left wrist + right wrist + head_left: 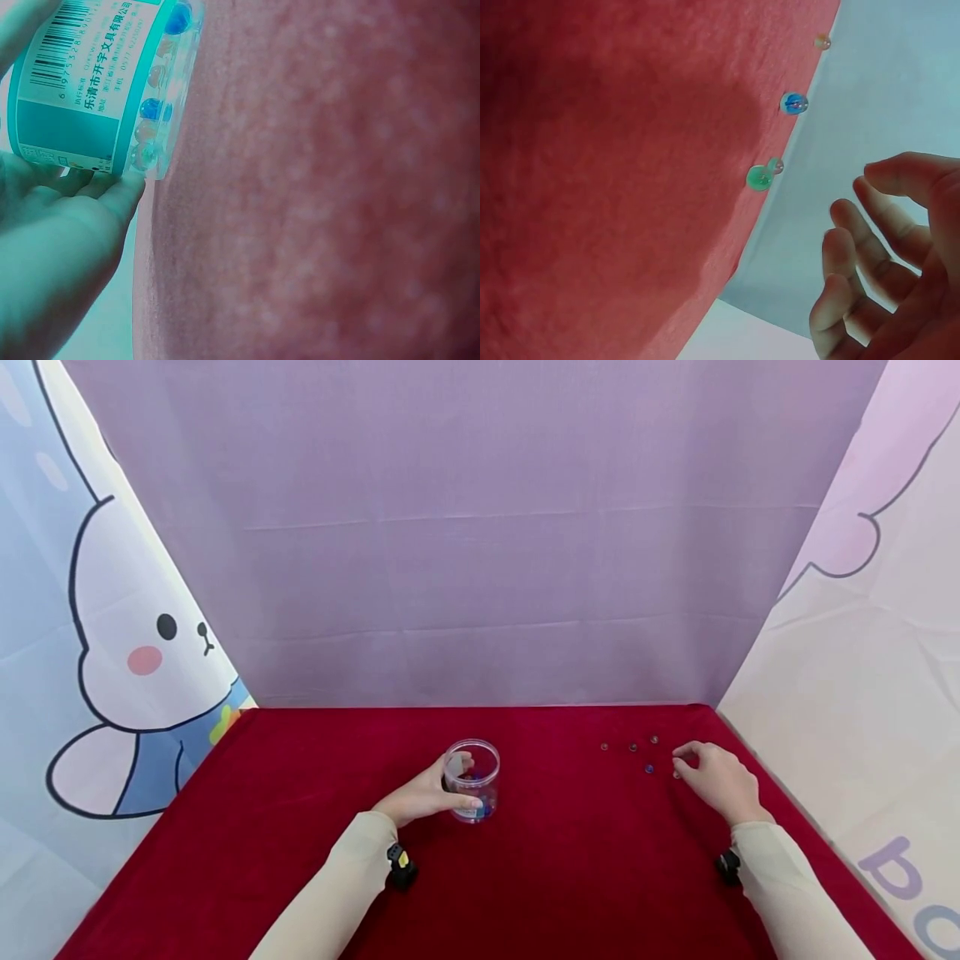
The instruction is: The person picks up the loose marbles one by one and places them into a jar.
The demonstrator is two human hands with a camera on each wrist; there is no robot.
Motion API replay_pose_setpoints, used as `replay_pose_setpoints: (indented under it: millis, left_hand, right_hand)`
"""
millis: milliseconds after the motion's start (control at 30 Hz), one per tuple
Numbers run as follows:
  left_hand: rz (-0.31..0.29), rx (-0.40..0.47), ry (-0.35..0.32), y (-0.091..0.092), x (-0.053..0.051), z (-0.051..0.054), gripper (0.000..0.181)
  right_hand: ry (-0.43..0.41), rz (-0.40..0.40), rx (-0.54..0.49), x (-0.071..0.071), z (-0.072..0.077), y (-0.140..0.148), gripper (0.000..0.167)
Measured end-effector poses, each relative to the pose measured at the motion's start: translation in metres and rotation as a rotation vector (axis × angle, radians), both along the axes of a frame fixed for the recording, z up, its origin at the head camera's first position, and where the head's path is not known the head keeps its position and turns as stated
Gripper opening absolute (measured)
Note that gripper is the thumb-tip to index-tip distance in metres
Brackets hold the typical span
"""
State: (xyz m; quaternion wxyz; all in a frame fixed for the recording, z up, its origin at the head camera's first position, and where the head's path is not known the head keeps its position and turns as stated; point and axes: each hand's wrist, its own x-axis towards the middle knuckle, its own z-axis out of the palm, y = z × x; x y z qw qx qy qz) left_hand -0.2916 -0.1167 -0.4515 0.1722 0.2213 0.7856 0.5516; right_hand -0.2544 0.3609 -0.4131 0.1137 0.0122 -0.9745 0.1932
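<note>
My left hand (422,795) grips a clear, round plastic jar (486,787) from its left side, thumb across the front. The jar stands open-topped on the red cloth. In the left wrist view a label with a barcode (64,52) wraps it, and several glass marbles lie along its bottom, including a blue marble (151,109). Over at the right, my right hand (722,781) hovers near several loose marbles, closest to a blue marble (648,769). Its fingers are loosely bent, and nothing shows between them in the right wrist view. A green marble (759,178) lies near this hand.
Red cloth (555,860) covers the table. A lilac curtain (480,568) rises behind its far edge. On the left hangs a sheet with a cartoon rabbit (150,643), on the right a pale printed sheet (862,693). Each wrist wears a small black camera (402,867).
</note>
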Motion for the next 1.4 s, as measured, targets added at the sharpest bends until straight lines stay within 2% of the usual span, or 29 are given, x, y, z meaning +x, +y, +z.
replay_pose_setpoints:
  millis: [200, 433, 667, 1000, 1400]
  left_hand:
    - [-0.001, -0.004, -0.002, 0.000, 0.000, 0.000, 0.090]
    - [-0.006, -0.001, 0.002, 0.001, -0.005, -0.006, 0.095]
    - [-0.004, -0.005, -0.004, 0.001, -0.005, -0.007, 0.096]
    - [-0.009, -0.004, 0.003, 0.001, -0.005, -0.004, 0.095]
    - [-0.010, 0.009, -0.001, 0.000, -0.003, -0.003, 0.090]
  right_hand:
    - [-0.110, -0.007, 0.001, 0.000, -0.002, 0.004, 0.035]
    - [-0.165, 0.003, 0.005, -0.006, -0.004, 0.009, 0.038]
    - [-0.242, 0.024, 0.020, -0.011, -0.006, 0.013, 0.041]
    - [-0.265, 0.049, 0.014, -0.013, -0.006, 0.012, 0.037]
    - [-0.288, 0.033, 0.001, -0.018, -0.011, 0.010, 0.035]
